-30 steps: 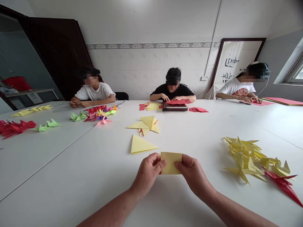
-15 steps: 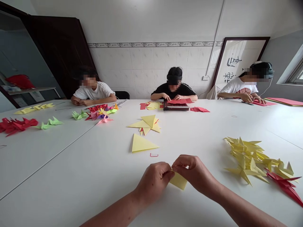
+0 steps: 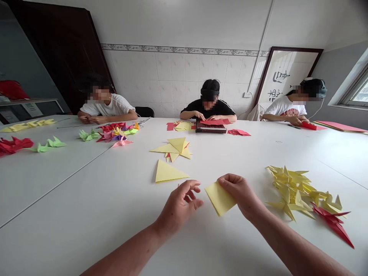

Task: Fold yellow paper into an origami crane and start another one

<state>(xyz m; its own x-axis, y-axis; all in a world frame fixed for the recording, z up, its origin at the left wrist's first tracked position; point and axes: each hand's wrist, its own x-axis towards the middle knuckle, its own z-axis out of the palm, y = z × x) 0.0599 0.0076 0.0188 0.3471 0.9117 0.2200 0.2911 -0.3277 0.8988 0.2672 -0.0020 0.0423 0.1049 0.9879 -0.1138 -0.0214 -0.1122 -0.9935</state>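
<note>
A folded square of yellow paper [image 3: 220, 198] is pinched at its right corner by my right hand [image 3: 238, 193]. Its left corner points toward my left hand [image 3: 179, 203], which is open, apart from the paper and holding nothing. Just beyond my hands, a yellow paper triangle [image 3: 169, 172] lies flat on the white table [image 3: 86, 214]. Behind it is a small heap of yellow paper triangles [image 3: 175, 148]. To the right of my right hand lie several yellow origami cranes [image 3: 290, 191], with a red origami crane [image 3: 333, 222] at their near end.
Several coloured paper cranes [image 3: 117, 135] lie at the far left of the table. Across it, a co-worker [image 3: 208, 111] folds red paper on a dark box [image 3: 211, 128]. Two more seated people [image 3: 105, 105] [image 3: 287, 107] work at the table's far corners.
My left hand has let go of the yellow paper and opened. The paper, now held by my right hand alone, has swung to a tilted diamond, and my hands have moved apart.
</note>
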